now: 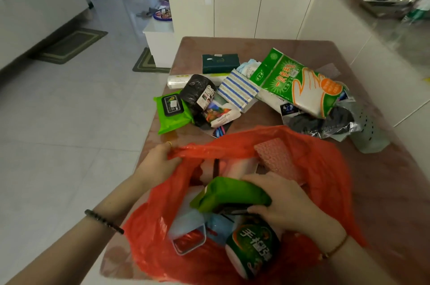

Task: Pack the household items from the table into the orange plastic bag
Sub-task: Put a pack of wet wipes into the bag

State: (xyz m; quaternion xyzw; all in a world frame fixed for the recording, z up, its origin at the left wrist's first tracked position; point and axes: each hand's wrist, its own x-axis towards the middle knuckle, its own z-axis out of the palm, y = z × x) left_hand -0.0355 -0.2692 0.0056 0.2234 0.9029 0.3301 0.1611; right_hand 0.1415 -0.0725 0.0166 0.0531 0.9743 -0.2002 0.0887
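A right hand (283, 203) grips a green packet (230, 194) inside the orange bag (325, 168); the left hand (158, 163) pinches its rim.

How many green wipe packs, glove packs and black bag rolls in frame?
Green wipe packs: 2 (loose pack; held pack in right hand over orange bag)
Glove pack: 1
Black bag roll: 1
Total: 4
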